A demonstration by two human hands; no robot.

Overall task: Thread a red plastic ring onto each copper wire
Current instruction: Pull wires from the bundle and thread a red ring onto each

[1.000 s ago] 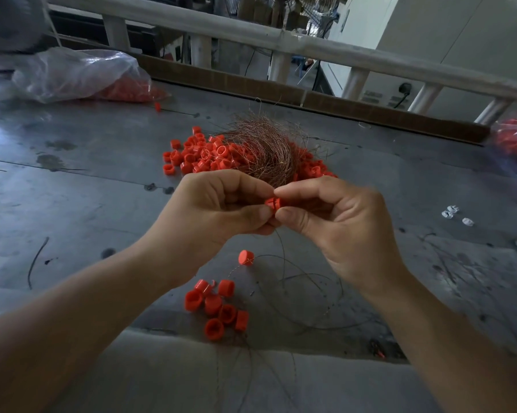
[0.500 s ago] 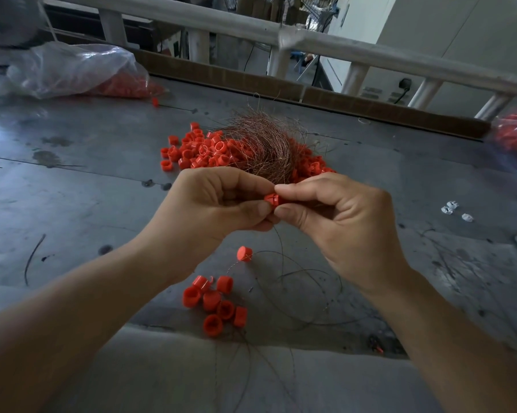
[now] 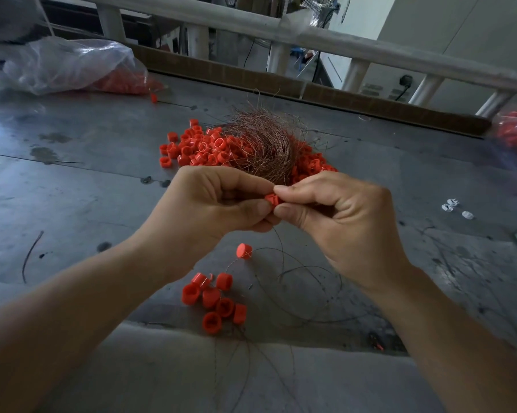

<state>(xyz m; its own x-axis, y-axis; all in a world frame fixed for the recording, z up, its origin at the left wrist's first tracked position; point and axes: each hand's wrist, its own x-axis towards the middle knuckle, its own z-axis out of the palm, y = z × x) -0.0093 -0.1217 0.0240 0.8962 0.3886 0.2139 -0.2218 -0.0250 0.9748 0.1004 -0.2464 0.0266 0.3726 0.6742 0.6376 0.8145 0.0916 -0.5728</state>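
Note:
A small red plastic ring [image 3: 271, 200] is pinched between the fingertips of my left hand [image 3: 218, 204] and my right hand [image 3: 340, 216], held above the grey table [image 3: 72, 189]. A thin copper wire [image 3: 281, 248] hangs down from under my fingers and loops over the table. Behind my hands lies a tangled bundle of copper wires [image 3: 263, 144] on a heap of loose red rings [image 3: 197, 147]. Near the front edge sits a cluster of several red rings [image 3: 215, 299] with wires trailing from them, and one single ring [image 3: 244, 251] on a wire.
A clear plastic bag [image 3: 69, 65] with red rings lies at the back left; another bag of rings [image 3: 516, 135] is at the right edge. Small white clips [image 3: 455, 205] lie on the right. A railing [image 3: 311, 34] runs behind the table. A stray wire [image 3: 30, 251] lies left.
Both hands stay together on the ring with only slight finger shifts. The view has tilted a little.

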